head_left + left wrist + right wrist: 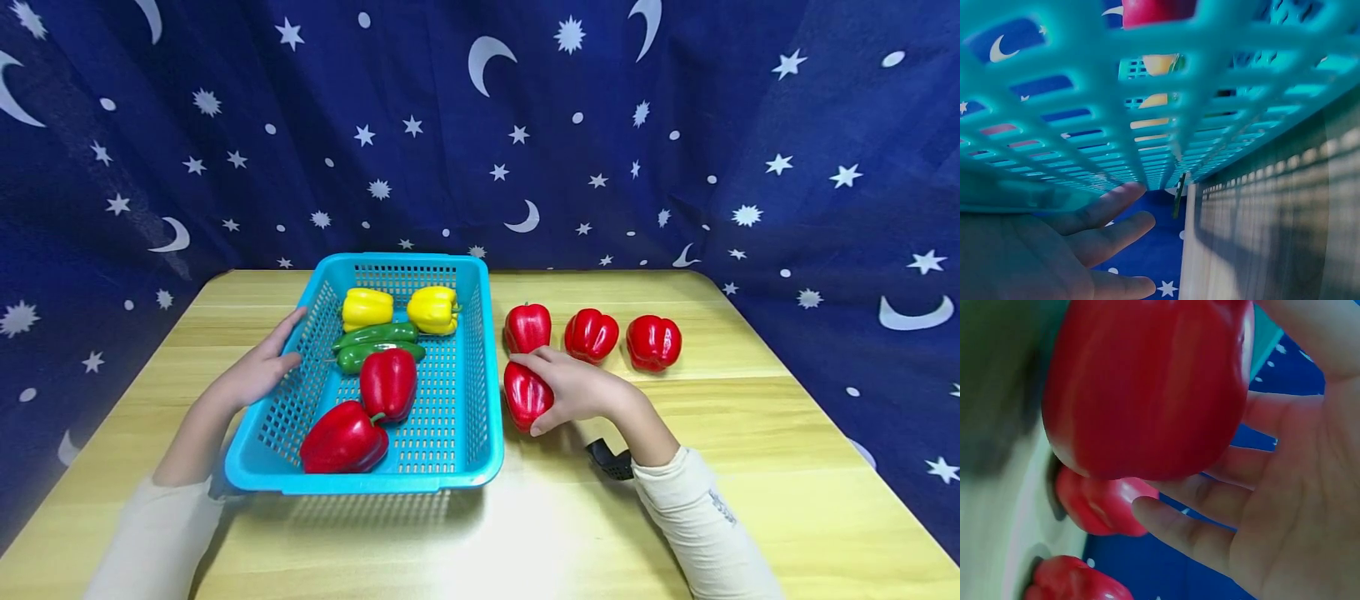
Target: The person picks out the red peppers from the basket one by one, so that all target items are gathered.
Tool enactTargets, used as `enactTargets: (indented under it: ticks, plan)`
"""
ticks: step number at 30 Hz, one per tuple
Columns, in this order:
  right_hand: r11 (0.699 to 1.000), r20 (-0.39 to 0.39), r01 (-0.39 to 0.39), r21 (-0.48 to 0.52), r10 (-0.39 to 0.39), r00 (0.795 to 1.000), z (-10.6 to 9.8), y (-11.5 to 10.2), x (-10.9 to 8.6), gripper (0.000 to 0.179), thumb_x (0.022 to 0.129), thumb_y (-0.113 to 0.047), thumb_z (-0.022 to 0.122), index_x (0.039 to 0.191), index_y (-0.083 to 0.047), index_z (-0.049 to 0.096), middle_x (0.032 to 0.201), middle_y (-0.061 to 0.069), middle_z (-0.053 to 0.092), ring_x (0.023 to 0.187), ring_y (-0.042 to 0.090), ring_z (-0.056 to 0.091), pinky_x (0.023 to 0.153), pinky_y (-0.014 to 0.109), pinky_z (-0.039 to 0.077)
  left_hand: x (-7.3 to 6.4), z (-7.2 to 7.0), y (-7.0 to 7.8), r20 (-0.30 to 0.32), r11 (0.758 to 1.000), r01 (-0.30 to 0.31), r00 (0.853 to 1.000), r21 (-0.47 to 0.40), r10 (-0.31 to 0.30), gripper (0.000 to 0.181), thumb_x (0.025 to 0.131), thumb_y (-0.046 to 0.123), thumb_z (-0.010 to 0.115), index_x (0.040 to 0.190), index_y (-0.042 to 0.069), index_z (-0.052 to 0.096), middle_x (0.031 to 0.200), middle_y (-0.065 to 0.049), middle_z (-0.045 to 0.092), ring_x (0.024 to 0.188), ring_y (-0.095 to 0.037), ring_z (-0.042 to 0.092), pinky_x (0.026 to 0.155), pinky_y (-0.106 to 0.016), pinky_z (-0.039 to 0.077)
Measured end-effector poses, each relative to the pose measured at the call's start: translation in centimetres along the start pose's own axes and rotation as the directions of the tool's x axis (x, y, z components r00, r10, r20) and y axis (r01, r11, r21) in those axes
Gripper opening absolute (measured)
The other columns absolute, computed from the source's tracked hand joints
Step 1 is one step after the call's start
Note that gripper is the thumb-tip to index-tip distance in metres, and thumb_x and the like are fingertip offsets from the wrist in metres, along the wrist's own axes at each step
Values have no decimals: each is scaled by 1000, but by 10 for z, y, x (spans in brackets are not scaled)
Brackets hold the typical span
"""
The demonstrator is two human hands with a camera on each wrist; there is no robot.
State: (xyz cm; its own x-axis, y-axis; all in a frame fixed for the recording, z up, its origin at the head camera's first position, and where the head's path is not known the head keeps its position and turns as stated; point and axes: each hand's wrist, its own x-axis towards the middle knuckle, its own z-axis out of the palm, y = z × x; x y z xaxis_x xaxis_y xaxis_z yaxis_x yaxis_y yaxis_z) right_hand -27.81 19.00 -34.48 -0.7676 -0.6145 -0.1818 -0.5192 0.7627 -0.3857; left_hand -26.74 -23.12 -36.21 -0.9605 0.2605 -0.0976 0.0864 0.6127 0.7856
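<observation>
- Head view: the right hand [577, 390] curls around a red pepper [527, 397] just right of the basket [480, 450], on the table [750, 467].
- Left hand [258, 371], fingers straight, rests against the basket's left wall.
- Three more peppers [591, 335] lie in a row beyond the held one.

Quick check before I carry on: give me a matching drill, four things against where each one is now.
Things:
1. yellow peppers
2. green peppers
3. left hand
4. right hand

Places:
A. on the basket's outer left wall
B. far end of the basket
C. round a red pepper on the table
D. middle of the basket

Pairs: 1-B, 2-D, 3-A, 4-C
</observation>
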Motion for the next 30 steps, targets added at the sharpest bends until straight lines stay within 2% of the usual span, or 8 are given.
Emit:
enactTargets:
  ticks: [5,12,16,20,25,30]
  plan:
    - [1000,35,-8,-9,9,999,5,2,4,92,63,-31,82,139,-11,34,129,14,42,116,32,44,86,46,50,-1,0,1,1,1000,5,1000,-2,-5,71,90,3,32,147,15,-10,149,-28,0,127,-56,20,91,-68,34]
    - [996,46,-81,-48,84,995,4,0,3,102,61,-27,84,144,-15,25,137,16,35,120,38,42,90,50,47,-1,0,1,4,1000,11,1000,-3,-11,71,91,3,31,147,15,-10,149,-28,1,126,-57,20,90,-67,34]
    - [994,54,-84,-69,87,995,4,0,2,104,61,-28,84,144,-16,23,138,16,33,122,41,39,91,51,46,0,0,-1,-1,1000,11,1000,4,-11,71,91,3,32,147,15,-10,150,-27,0,127,-55,19,91,-68,33]
    - [996,57,-81,-46,84,995,2,-2,0,102,63,-29,82,145,-18,23,139,15,33,124,41,36,91,52,45,-2,1,-1,-9,1000,9,1000,9,-9,71,91,3,32,147,15,-9,150,-26,0,128,-54,18,93,-68,31]
    - [998,38,-64,-22,65,997,-3,-1,-2,98,65,-31,80,144,-15,25,138,17,34,121,38,39,89,50,47,-2,1,0,-15,1000,7,1000,1,-7,70,90,4,32,147,13,-9,150,-26,1,128,-54,20,92,-68,33]
    - [999,-14,-52,0,52,999,-11,-4,-2,93,70,-33,77,144,-12,25,140,19,31,124,38,37,94,52,43,-1,1,1,-14,1000,8,1000,-9,-8,71,90,4,32,147,13,-9,150,-26,1,127,-52,21,93,-67,34]
